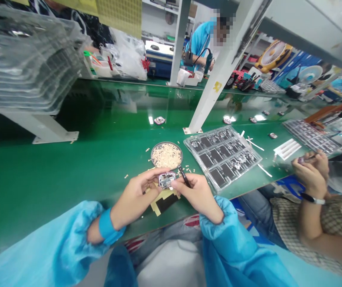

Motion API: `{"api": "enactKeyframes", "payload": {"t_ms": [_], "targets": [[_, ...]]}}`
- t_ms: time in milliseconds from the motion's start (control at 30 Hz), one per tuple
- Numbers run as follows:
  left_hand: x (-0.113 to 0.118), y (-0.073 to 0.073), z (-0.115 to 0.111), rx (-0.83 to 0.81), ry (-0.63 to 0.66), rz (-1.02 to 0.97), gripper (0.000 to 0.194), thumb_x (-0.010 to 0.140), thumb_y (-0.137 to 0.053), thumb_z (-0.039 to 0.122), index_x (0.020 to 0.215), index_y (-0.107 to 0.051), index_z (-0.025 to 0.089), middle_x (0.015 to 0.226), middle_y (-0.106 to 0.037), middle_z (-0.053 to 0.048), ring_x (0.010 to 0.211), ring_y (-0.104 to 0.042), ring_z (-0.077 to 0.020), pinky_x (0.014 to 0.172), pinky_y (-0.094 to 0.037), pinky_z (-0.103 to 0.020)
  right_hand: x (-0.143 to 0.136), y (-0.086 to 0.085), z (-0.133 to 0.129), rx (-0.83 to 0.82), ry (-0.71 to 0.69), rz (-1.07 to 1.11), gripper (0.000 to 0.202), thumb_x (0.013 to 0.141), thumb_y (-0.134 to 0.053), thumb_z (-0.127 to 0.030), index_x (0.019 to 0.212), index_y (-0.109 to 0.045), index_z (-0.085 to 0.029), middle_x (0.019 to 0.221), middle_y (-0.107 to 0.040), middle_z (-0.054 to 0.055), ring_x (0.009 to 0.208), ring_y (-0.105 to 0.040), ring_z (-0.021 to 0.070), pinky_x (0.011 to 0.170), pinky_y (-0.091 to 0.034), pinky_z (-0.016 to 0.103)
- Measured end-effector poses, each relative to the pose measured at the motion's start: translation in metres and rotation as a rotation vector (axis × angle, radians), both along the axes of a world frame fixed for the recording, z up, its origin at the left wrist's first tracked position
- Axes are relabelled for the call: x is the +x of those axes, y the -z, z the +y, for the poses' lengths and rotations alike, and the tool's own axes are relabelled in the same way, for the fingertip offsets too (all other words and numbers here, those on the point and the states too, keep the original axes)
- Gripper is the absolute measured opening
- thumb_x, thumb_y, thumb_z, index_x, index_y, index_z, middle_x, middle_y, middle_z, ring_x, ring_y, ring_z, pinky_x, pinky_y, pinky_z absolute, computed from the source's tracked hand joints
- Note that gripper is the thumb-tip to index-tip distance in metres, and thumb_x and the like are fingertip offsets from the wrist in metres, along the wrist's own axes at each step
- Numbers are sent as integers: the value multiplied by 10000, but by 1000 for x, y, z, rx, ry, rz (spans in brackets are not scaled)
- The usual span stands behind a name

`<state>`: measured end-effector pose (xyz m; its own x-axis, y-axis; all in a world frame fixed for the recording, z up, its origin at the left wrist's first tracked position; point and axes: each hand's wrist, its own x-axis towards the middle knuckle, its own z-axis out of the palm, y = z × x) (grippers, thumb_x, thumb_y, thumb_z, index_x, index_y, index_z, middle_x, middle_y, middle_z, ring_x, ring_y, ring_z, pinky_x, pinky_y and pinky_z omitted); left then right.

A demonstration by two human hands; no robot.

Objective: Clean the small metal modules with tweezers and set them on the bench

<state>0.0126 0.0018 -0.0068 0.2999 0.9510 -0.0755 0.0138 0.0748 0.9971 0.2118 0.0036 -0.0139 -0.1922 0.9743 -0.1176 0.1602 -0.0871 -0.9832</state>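
Between my hands is a small rounded electronic device point(167, 180), its inner parts exposed and facing up. My left hand point(141, 189) grips its left side between thumb and fingers. In my right hand point(196, 191) are black tweezers point(184, 175), tips pointing up and away from me. The right thumb and fingertips also touch the device's right edge. Just beyond my hands stands a round dish point(166, 155) full of tiny pale pieces, with several more scattered around it. Under my hands lies a dark pad edged with yellow tape point(159, 208).
To the right is a clear compartment tray point(223, 155) of dark flat parts. Similar devices point(159, 120) lie farther back on the green bench point(105, 159). A white post point(207, 87) rises behind the tray; stacked trays point(24, 63) stand left. A co-worker's hands point(311, 171) are at right.
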Motion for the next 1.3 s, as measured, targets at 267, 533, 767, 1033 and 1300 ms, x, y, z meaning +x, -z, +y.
{"api": "enactKeyframes", "payload": {"t_ms": [267, 533, 767, 1033, 1300], "targets": [[-3, 3, -2, 80, 16, 147, 464, 883, -637, 230, 1346, -624, 198, 1305, -682, -97, 1185, -642, -293, 990, -532, -392, 2, 2, -1, -2, 27, -10, 307, 815, -754, -423, 674, -699, -156, 607, -665, 11, 569, -570, 128, 557, -432, 240], [-3, 3, -1, 122, -10, 195, 471, 870, -674, 250, 1338, -642, 211, 1268, -698, -92, 1155, -654, -293, 993, -537, -402, 2, 3, 1, 1, 40, -3, 321, 812, -759, -444, 696, -713, -148, 609, -652, 1, 565, -548, 124, 540, -413, 236], [-3, 3, -1, 142, -56, 188, 468, 825, -712, 244, 1291, -684, 226, 1067, -753, -72, 1029, -694, -271, 906, -576, -379, 1, 5, 0, 19, 44, 31, 280, 808, -767, -425, 747, -737, -153, 647, -677, 5, 583, -568, 129, 554, -441, 236], [-2, 1, -2, 159, -50, 247, 473, 831, -703, 244, 1303, -672, 225, 1142, -742, -77, 1060, -684, -271, 927, -564, -378, 0, 5, 2, 26, 30, 16, 267, 824, -750, -413, 762, -731, -154, 650, -653, 4, 588, -544, 128, 555, -416, 242], [3, -1, -2, 193, -50, 367, 443, 850, -697, 288, 1285, -658, 216, 1271, -711, -61, 1171, -649, -265, 1009, -517, -367, -1, 4, 1, 4, 31, 20, 323, 827, -742, -413, 663, -666, -146, 593, -599, -9, 563, -490, 109, 543, -369, 234]]}}
